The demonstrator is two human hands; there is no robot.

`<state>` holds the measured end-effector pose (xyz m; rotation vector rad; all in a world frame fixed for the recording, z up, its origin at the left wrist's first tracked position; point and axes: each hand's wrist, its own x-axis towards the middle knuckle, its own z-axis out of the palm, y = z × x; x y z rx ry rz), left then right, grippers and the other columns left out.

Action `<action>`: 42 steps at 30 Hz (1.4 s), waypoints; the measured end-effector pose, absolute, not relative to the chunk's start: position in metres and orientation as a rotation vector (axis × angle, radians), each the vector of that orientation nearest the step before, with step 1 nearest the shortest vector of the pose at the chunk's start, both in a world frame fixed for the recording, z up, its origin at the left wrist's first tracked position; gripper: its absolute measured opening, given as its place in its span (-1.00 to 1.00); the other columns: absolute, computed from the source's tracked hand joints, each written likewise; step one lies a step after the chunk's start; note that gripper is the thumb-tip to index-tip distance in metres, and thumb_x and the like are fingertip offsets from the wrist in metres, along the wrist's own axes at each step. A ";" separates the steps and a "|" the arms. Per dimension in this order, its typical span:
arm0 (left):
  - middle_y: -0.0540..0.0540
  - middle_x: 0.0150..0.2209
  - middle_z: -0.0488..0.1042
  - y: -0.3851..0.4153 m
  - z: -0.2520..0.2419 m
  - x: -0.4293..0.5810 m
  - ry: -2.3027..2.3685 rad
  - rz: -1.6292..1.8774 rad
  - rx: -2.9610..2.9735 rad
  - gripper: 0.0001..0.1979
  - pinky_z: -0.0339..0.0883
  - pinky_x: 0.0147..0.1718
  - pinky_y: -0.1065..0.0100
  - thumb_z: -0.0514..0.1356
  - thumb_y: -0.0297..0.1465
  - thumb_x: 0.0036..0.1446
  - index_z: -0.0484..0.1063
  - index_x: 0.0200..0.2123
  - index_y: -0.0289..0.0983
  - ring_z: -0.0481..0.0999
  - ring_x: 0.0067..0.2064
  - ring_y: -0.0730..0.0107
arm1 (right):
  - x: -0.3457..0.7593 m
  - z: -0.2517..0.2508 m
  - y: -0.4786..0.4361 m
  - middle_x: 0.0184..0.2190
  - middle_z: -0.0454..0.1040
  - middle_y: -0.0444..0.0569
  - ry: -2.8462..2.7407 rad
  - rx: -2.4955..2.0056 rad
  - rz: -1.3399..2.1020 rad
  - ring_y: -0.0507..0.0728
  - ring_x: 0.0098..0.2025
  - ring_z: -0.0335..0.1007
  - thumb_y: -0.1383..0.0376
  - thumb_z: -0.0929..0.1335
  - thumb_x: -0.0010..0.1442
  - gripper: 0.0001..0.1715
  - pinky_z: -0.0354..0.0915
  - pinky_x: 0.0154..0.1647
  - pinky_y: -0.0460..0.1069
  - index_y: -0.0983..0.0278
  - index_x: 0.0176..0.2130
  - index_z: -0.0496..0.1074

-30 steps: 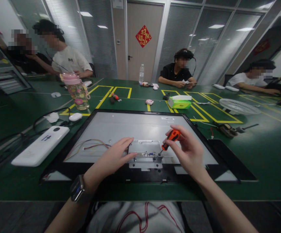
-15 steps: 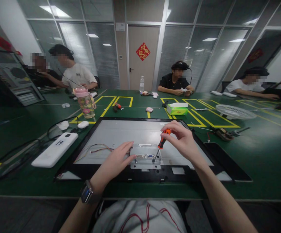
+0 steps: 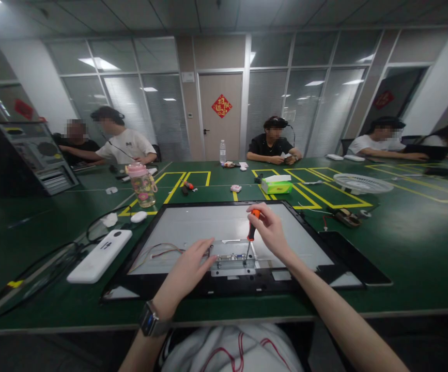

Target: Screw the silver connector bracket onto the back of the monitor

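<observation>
In front of me a display panel (image 3: 224, 221) with a black frame lies back side up on the green table. Near its front edge sits a metal bracket (image 3: 229, 272) with a row of video ports (image 3: 231, 257). My right hand (image 3: 268, 227) grips an orange and black screwdriver (image 3: 252, 227) by the top of its handle; its shaft points down at the right end of the port row. My left hand (image 3: 192, 263) rests with fingers stretched out at the bracket's left side. Thin wires (image 3: 161, 250) run across the panel left of that hand.
To the left are a white power bank (image 3: 102, 257), black cables (image 3: 37, 274), a pink-lidded bottle (image 3: 142, 186) and a computer case (image 3: 26, 157). A black flat panel (image 3: 357, 258) lies at right. A tissue pack (image 3: 277, 185) and round white grille (image 3: 362, 183) stand beyond. Several people sit across.
The camera view has tilted up, so the scene sits lower. The screwdriver stands more upright in my right hand, its tip still at the port row. My left hand keeps its place.
</observation>
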<state>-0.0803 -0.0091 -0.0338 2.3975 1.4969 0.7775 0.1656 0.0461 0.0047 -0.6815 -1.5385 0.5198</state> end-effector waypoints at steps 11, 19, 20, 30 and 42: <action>-0.15 0.05 0.48 -0.010 -0.031 -0.079 1.493 0.810 2.391 -0.68 0.36 0.09 0.20 0.04 -0.30 0.32 0.40 0.06 -0.24 0.49 0.05 0.25 | 0.174 0.003 0.047 -0.38 0.45 -0.12 -1.497 -0.603 0.768 0.06 -0.38 0.39 0.09 0.46 0.11 -0.73 0.39 -0.35 -0.03 0.23 -0.30 0.53; -0.13 -0.18 0.54 -0.007 -0.041 -0.082 1.571 0.937 2.497 -0.74 0.40 -0.07 0.19 0.02 -0.43 0.31 0.50 -0.13 -0.25 0.53 -0.13 0.24 | 0.179 -0.006 0.047 -0.40 0.46 -0.14 -1.353 -0.525 1.053 0.05 -0.37 0.35 0.16 0.51 0.06 -0.77 0.30 -0.30 -0.04 0.19 -0.28 0.51; -0.13 -0.18 0.54 -0.007 -0.042 -0.082 1.573 0.929 2.500 -0.74 0.40 -0.07 0.19 0.02 -0.43 0.31 0.51 -0.12 -0.25 0.53 -0.13 0.24 | 0.177 -0.007 0.049 -0.43 0.42 -0.17 -1.315 -0.533 1.032 0.02 -0.41 0.30 0.20 0.54 0.00 -0.78 0.26 -0.34 -0.07 0.19 -0.34 0.50; -0.11 -0.21 0.55 -0.007 -0.041 -0.079 1.556 0.923 2.488 -0.74 0.40 -0.12 0.23 0.02 -0.43 0.31 0.51 -0.14 -0.26 0.54 -0.17 0.26 | 0.177 0.006 0.056 -0.32 0.51 -0.09 -1.368 -0.402 1.425 0.08 -0.26 0.43 0.10 0.50 0.08 -0.66 0.31 -0.16 0.01 0.17 -0.16 0.52; -0.11 -0.21 0.53 -0.010 -0.039 -0.078 1.548 0.901 2.473 -0.77 0.37 -0.08 0.21 0.02 -0.43 0.31 0.48 -0.13 -0.25 0.51 -0.15 0.25 | 0.174 0.016 0.073 -0.33 0.50 -0.08 -1.522 -0.322 1.532 0.08 -0.29 0.44 0.15 0.52 0.07 -0.77 0.33 -0.24 -0.01 0.20 -0.27 0.56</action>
